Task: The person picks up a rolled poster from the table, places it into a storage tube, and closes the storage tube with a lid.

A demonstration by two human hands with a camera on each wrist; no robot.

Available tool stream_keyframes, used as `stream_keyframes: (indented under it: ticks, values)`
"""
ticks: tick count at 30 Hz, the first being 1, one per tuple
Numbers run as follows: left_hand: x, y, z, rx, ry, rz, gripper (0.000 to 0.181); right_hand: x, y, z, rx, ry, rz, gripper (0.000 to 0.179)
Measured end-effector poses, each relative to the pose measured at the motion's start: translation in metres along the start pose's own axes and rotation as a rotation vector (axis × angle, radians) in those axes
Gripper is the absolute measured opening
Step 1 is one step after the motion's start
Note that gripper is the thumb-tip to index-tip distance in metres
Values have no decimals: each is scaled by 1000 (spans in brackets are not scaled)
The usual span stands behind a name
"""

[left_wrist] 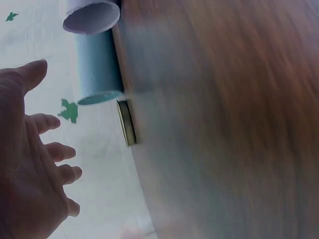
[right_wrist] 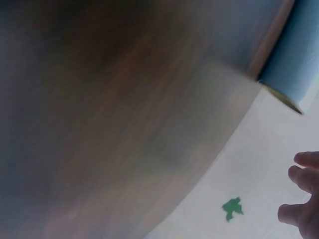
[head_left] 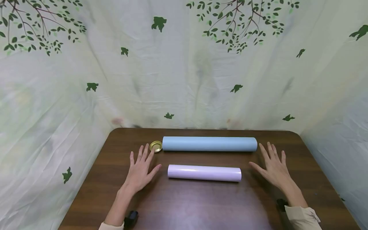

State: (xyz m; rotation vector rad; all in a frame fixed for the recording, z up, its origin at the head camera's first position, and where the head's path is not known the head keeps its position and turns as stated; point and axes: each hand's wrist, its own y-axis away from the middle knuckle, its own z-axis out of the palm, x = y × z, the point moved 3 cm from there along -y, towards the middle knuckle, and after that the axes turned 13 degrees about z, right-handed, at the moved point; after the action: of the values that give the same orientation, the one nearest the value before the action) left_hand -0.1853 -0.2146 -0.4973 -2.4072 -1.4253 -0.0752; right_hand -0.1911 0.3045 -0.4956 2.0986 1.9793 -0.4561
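Observation:
A long light-blue tube (head_left: 210, 144) lies crosswise toward the back of a brown table. In front of it is a shorter, glossy lilac tube (head_left: 204, 173), roughly parallel; its hollow end (left_wrist: 92, 19) shows in the left wrist view. A round gold lid (head_left: 156, 146) sits at the blue tube's left end. My left hand (head_left: 140, 172) has its fingers spread, a fingertip overlapping the lid's edge in the head view, and holds nothing. Over on the right, my right hand (head_left: 274, 169) is likewise spread and bare, its fingertips near the blue tube's right end (right_wrist: 284, 99).
The wooden table (head_left: 201, 204) has rounded back corners. Behind it and along both sides hangs a pale cloth (head_left: 178, 80) printed with branches and green leaves. A dark band (head_left: 131, 218) is on my left wrist, another (head_left: 281, 204) on my right.

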Motion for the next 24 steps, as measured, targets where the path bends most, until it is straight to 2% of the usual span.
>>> stream_keyframes:
  ticks: [10, 24]
  values:
    - [26, -12, 10, 13, -3, 111, 80, -24, -23, 3, -16, 25, -37, 100]
    - [68, -24, 27, -52, -60, 301, 84, -50, -50, 17, -48, 61, -88, 99]
